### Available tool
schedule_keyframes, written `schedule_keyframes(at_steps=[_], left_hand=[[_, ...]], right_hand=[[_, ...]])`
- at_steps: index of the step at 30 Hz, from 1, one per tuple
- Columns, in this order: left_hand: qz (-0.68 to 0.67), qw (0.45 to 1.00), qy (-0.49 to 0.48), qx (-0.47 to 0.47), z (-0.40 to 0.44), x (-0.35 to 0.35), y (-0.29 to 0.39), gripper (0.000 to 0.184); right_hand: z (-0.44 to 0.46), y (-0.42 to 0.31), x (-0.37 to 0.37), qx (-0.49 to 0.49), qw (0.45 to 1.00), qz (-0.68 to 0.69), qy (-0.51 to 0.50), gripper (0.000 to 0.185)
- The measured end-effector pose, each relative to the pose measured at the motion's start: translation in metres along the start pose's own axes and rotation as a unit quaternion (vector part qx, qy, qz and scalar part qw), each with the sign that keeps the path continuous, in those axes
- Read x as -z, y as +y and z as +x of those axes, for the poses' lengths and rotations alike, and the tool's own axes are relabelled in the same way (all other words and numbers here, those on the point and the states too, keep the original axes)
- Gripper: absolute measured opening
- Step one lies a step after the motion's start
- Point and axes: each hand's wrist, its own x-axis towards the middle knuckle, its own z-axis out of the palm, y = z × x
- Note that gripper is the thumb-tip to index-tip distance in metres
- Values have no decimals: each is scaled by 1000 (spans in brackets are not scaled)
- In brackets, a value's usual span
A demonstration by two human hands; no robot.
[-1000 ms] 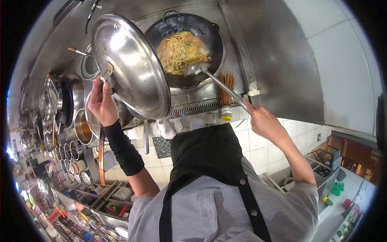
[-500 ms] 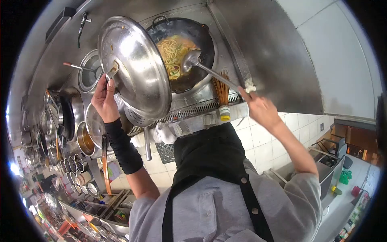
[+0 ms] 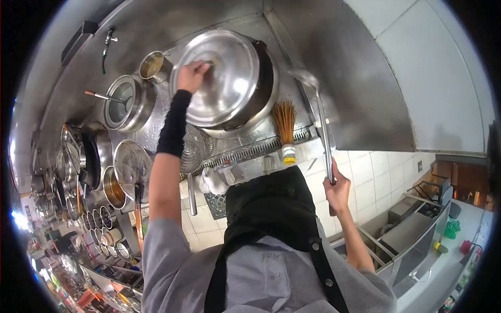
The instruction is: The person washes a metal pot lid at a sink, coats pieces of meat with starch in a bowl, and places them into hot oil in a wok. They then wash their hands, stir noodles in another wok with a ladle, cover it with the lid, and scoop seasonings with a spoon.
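Note:
My left hand (image 3: 192,76) is closed on the handle of a large round metal lid (image 3: 229,86). The lid lies over most of a dark wok (image 3: 267,78), whose right rim shows; the food inside is hidden. Off to the right, my right hand (image 3: 338,188) grips the handle of a long metal ladle (image 3: 323,122), its bowl raised beside the steel side wall. Between the wok and my right hand stands a bamboo brush (image 3: 285,122) with a yellow and white end.
Left of the wok are a small pot of liquid (image 3: 155,65), a metal pot with a brush in it (image 3: 121,104), a perforated skimmer (image 3: 192,148) and a strainer (image 3: 132,164). A tap (image 3: 107,47) is on the back wall. Several small containers sit farther left.
The lid has moved right and down from a tilted position onto the wok, with my left hand on it. The ladle has come out of the wok, and my right hand is lower.

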Motion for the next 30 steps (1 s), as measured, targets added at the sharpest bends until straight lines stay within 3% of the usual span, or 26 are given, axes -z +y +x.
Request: schedule_keyframes(at_steps=[3, 5, 7, 11, 14, 15, 17, 19, 20, 22, 23, 25, 27, 30], left_hand=[[69, 995, -62, 29, 20, -49, -18, 30], [49, 997, -49, 42, 23, -92, -59, 28], [69, 997, -34, -1, 15, -108, -60, 28], [11, 999, -16, 29, 12, -112, -56, 23], [211, 976, -59, 0, 9, -105, -21, 23], [270, 962, -24, -15, 6, -103, -13, 26], [383, 922, 36, -38, -6, -101, 6, 32], [111, 994, -1, -22, -35, -61, 56, 31], [4, 997, 21, -70, -55, -25, 93, 31], [-182, 982, 19, -36, -105, 63, 181, 34], [-224, 973, 44, -33, -134, 109, 219, 30], [-250, 950, 141, -126, -191, 160, 242, 20], [-255, 920, 231, -191, -246, 208, 272, 12], [-329, 890, 190, -252, -320, 260, 304, 27]], right_hand=[[-11, 17, -9, -69, 997, 39, 5, 66], [-18, 48, -19, -48, 998, 49, 0, 66], [-24, 61, -26, -61, 996, 58, -7, 66], [-21, 84, -48, -15, 1000, -9, 10, 63], [-5, 97, -82, -5, 1000, -14, 26, 63], [-1, 95, -92, -3, 1000, -19, 13, 66], [6, 116, -120, 95, 992, -70, 34, 68], [12, 127, -140, 83, 993, -84, -8, 69], [14, 131, -147, 68, 993, -86, -33, 71], [16, 128, -153, 74, 991, -99, -60, 70], [17, 126, -151, 94, 988, -110, -59, 66], [22, 109, -140, 121, 979, -163, -25, 57], [29, 77, -121, 275, 959, -70, -17, 38], [38, 20, -124, 347, 922, -23, -170, 18]])
